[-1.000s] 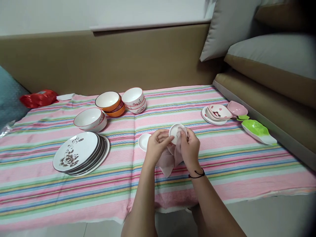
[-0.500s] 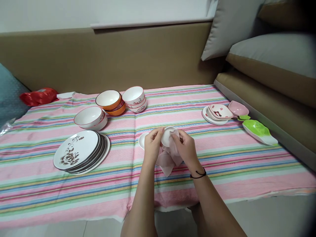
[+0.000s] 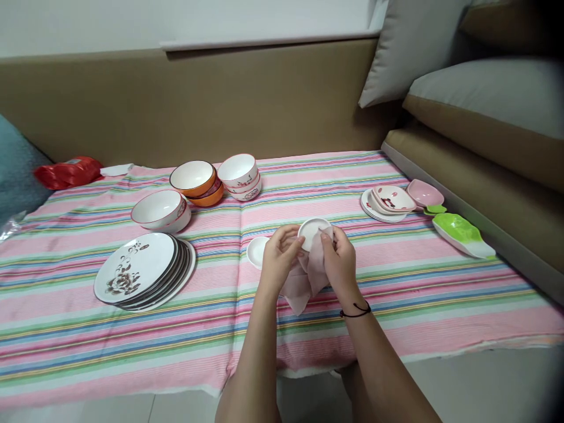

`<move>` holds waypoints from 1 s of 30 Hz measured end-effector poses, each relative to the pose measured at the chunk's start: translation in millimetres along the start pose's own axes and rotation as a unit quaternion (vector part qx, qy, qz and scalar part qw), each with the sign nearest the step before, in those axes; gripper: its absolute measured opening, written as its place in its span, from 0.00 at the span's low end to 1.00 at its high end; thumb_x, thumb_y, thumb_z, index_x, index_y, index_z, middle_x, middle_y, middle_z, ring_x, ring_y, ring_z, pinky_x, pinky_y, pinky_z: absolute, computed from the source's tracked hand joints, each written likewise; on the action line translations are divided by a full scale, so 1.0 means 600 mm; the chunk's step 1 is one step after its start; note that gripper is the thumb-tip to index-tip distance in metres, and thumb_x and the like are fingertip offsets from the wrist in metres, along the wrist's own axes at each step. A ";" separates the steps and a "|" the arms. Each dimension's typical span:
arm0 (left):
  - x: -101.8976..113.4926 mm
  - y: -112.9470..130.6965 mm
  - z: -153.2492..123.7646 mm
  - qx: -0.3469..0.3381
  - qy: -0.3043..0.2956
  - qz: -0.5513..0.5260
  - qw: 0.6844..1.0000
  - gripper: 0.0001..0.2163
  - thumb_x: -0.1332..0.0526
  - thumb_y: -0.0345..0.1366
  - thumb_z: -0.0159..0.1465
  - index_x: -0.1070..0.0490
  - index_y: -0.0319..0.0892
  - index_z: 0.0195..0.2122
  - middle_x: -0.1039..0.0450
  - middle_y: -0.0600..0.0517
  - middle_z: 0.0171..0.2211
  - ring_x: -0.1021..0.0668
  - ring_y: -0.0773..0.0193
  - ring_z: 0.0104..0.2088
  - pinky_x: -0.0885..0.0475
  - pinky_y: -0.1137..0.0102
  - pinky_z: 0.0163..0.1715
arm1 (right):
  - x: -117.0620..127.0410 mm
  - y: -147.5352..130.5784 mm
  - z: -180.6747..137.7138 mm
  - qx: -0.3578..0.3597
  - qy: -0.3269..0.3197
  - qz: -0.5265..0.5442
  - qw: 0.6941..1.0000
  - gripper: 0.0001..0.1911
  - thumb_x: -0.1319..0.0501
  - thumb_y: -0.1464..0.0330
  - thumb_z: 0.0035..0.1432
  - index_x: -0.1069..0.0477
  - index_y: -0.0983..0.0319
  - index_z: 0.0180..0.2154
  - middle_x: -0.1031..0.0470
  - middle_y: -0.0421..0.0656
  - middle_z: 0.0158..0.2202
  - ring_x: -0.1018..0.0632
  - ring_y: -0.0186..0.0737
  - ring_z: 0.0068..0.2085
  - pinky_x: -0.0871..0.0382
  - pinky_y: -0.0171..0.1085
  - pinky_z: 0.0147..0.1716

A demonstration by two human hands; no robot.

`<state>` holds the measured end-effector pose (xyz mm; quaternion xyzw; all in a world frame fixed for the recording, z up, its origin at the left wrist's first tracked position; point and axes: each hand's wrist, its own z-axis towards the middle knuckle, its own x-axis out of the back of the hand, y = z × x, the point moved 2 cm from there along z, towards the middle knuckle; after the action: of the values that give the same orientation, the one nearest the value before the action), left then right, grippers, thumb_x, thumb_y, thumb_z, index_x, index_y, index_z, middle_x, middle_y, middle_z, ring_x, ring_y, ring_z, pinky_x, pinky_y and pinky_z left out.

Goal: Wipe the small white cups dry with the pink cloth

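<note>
A small round white dish (image 3: 309, 230) is held up between my two hands, its hollow side facing me. My left hand (image 3: 281, 256) grips its left edge, the thumb in front and the fingers behind. At the right edge, my right hand (image 3: 340, 254) is closed on a pale pink cloth (image 3: 315, 267), pressing it with the thumb against the dish. The cloth hangs below the dish towards the striped tablecloth. Just left of my left hand, another small white dish (image 3: 255, 254) lies on the fabric, partly hidden by that hand.
Patterned plates (image 3: 138, 270) are stacked at left. Behind them stand white bowls (image 3: 159, 211), orange bowls (image 3: 194, 178) and more white bowls (image 3: 238, 172). On the right lie a bear-print dish (image 3: 393, 200), a pink dish (image 3: 425, 193) and a green leaf-shaped dish (image 3: 460, 234). Cushions (image 3: 489, 111) border the right side.
The held dish has shifted slightly right and tilted more towards me. My left fingers have loosened and spread along its edge, while my right hand and the cloth have moved a little right.
</note>
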<state>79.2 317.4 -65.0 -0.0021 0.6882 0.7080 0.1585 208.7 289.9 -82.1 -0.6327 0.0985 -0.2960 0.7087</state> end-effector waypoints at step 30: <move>-0.001 0.006 -0.004 0.011 0.006 0.010 1.000 0.16 0.34 0.42 0.54 0.29 0.41 0.42 0.27 0.52 0.30 0.26 0.67 0.28 0.30 0.76 0.22 | 0.002 -0.008 -0.004 -0.032 -0.029 0.104 0.994 0.15 0.36 0.57 0.50 0.29 0.64 0.32 0.29 0.41 0.26 0.29 0.35 0.28 0.36 0.31 0.27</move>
<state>78.4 314.9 -61.6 0.0021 0.6972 0.7015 0.1477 206.8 287.4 -77.4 -0.6496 0.1522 -0.1986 0.7179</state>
